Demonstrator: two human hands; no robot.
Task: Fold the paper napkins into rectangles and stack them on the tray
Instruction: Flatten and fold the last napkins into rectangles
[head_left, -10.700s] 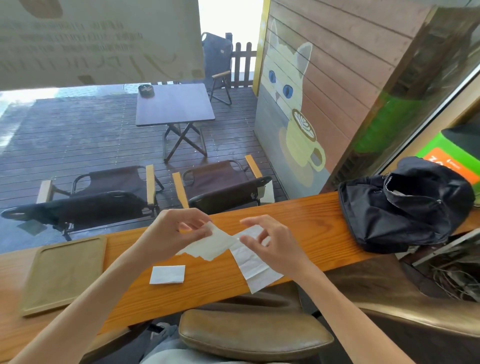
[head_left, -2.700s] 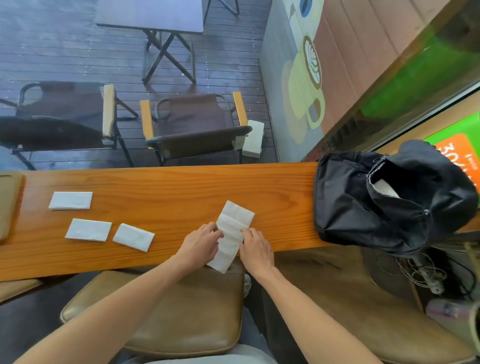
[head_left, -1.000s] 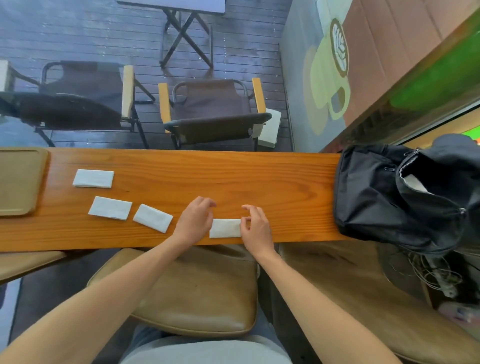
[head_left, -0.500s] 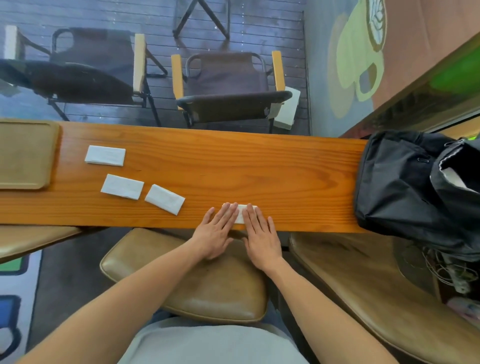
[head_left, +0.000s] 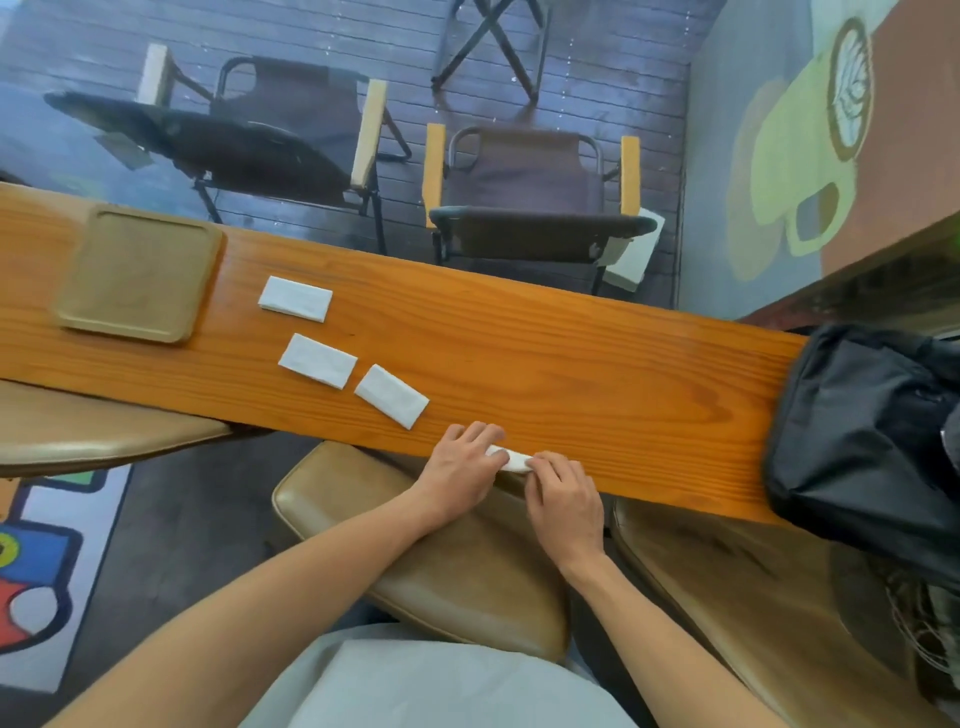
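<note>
Napkin (head_left: 511, 459) in the making lay at the near edge of the wooden worktop (head_left: 571, 364), pinched between both hands: the left hand (head_left: 462, 467) had its fingers curled over the left end, and the right hand (head_left: 566, 499) gripped the right end, so only a white sliver showed between them. Three folded napkins (head_left: 318, 360) lay apart to the left, near the tray (head_left: 137, 273), which held none. A black bag (head_left: 872, 431) sat at the right end.
</note>
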